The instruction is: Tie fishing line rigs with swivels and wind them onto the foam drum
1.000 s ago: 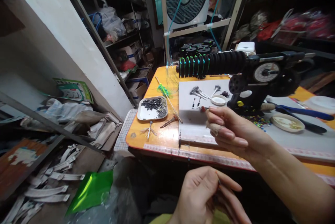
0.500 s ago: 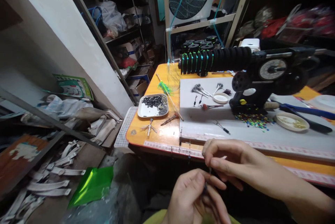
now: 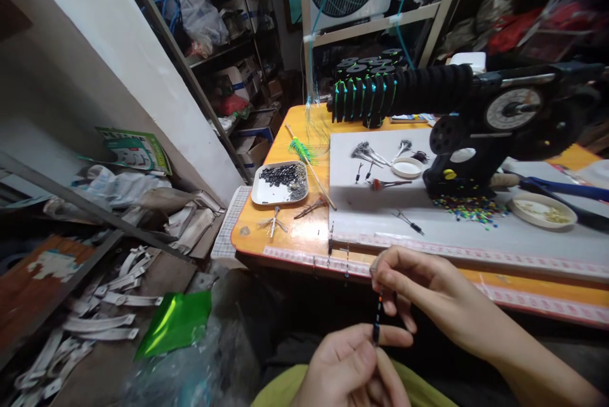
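Observation:
A short, thin strand strung with small beads (image 3: 378,313) stretches upright between my two hands in front of the table edge. My left hand (image 3: 349,366) pinches its lower end, where a dark piece shows at the fingertips. My right hand (image 3: 423,283) is above, thumb and fingers closed at the strand's upper end; the exact grip is hidden. Similar thin strands (image 3: 347,266) hang over the table's front edge, left of my right hand. On the grey board (image 3: 366,223) lies a forked wire piece with a black end (image 3: 409,223).
A white tray (image 3: 259,196) of small black and metal parts stands on the table's left side. A black winding machine (image 3: 457,160) rises at the right, with loose coloured beads (image 3: 471,209) and a shallow dish (image 3: 547,222) near its base. Green foil (image 3: 176,324) lies lower left.
My hands have drawn apart vertically, so more of the beaded strand shows between them. The left hand sits a little lower. The view has shifted slightly.

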`<state>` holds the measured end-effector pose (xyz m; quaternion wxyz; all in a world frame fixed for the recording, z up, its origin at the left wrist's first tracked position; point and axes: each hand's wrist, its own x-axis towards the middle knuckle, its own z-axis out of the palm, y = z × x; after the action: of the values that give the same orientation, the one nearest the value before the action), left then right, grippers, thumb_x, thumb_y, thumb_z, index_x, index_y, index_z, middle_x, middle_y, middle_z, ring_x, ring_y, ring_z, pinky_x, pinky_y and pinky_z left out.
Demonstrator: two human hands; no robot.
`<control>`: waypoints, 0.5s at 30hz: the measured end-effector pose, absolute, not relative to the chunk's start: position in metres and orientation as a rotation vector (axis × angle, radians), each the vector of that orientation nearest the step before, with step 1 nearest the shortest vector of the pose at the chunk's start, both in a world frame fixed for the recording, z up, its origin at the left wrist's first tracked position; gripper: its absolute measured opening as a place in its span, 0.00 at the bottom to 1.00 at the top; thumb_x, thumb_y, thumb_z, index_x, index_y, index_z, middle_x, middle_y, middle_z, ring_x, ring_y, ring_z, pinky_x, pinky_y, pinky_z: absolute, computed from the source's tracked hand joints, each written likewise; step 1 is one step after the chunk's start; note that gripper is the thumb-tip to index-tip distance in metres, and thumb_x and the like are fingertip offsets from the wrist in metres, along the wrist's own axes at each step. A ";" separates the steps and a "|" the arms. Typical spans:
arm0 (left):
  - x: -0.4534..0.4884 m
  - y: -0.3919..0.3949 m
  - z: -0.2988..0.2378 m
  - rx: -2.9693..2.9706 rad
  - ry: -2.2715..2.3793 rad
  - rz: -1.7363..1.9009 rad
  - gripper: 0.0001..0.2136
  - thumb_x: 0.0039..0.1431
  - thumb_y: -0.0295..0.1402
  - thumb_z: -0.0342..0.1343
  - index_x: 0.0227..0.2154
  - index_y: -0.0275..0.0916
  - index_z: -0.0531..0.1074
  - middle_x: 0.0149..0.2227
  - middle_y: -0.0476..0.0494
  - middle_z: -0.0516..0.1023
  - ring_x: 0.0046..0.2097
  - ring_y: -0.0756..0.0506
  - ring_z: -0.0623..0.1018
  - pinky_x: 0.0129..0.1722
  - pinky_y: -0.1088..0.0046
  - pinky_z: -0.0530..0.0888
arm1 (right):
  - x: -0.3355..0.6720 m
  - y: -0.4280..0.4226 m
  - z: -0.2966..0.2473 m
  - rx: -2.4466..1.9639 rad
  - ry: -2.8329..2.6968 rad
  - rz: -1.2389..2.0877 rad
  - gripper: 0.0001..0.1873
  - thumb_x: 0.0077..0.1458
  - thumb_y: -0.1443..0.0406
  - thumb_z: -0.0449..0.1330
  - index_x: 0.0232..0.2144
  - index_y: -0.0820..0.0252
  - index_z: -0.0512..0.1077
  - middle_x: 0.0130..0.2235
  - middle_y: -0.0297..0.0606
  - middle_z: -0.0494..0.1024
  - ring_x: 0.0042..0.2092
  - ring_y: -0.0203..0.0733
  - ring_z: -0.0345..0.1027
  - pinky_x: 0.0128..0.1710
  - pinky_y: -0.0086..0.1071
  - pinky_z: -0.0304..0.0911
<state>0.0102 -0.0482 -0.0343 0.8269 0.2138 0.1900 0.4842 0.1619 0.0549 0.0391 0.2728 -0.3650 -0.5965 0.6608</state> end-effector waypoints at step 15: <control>0.016 -0.048 -0.056 0.359 0.387 0.970 0.29 0.56 0.51 0.59 0.50 0.30 0.76 0.18 0.45 0.76 0.17 0.51 0.74 0.16 0.84 0.61 | 0.160 0.047 0.031 -1.057 -1.662 1.764 0.21 0.63 0.46 0.53 0.32 0.58 0.65 0.26 0.30 0.71 0.23 0.30 0.65 0.22 0.24 0.61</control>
<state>0.0156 -0.0479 -0.0557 0.8513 0.1707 0.1836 0.4609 0.1595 0.0472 0.0308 0.2465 -0.3874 -0.6092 0.6466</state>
